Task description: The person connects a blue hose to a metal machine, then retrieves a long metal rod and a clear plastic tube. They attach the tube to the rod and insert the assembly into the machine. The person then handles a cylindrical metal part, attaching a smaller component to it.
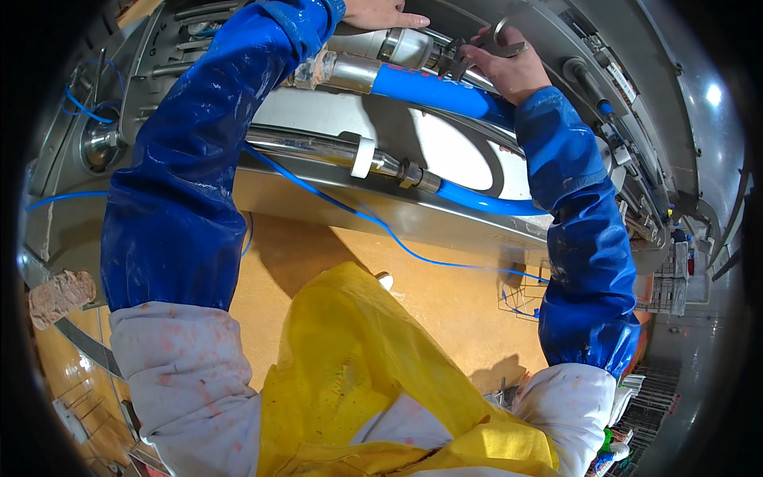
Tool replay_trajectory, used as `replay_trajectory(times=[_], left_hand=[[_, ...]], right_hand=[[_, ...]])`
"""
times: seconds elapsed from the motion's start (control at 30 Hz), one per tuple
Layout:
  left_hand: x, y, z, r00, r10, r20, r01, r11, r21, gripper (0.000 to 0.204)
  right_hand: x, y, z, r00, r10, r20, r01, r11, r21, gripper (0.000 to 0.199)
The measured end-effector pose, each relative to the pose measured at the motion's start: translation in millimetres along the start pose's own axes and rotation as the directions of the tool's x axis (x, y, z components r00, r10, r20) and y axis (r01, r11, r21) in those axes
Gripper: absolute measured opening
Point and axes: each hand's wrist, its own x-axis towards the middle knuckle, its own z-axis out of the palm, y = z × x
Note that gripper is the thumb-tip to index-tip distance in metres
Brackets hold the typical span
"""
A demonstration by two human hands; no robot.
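Observation:
At the top edge my left hand [385, 13] lies beside a steel pipe fitting [405, 48], its index finger stretched out and part of it out of view. My right hand [513, 71] is closed round a curved grey metal piece [507, 46], which may be a clamp or a spanner. It sits against a dark metal coupling [455, 60] at the end of the fitting. Just below runs a thick blue hose [445, 87] with a steel end sleeve [354, 73]. Pale residue clings to the joint left of that sleeve.
Nearer me, a steel rod with a white collar [363, 157] joins a thinner blue hose [485, 200]. A thin blue air line [334, 203] hangs across the machine's front edge. A pinkish lump [61, 299] lies at the left. Wire racks [668, 278] stand at the right.

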Motion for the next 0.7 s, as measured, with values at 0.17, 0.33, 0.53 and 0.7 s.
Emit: replay_trajectory(times=[0.17,0.33,0.53,0.7], left_hand=[[9,15,-3,0.994,0.044,0.105,-0.058,0.989,0.136,0.071],[38,57,38,0.954,0.298,0.010,-0.284,0.897,0.337,0.028],[81,34,69,0.909,0.416,-0.033,-0.406,0.900,0.160,0.034],[96,27,59,0.930,0.306,0.203,-0.313,0.950,0.002,0.044]], right_hand=[[5,5,-4,0.999,0.031,0.028,-0.027,0.992,-0.121,0.038],[-6,-7,1,0.991,0.026,-0.132,-0.034,0.998,-0.059,0.033],[-9,-1,-3,0.958,-0.090,-0.271,0.006,0.955,-0.295,0.032],[0,1,-5,0.989,-0.012,-0.146,0.008,1.000,-0.029,0.032]])
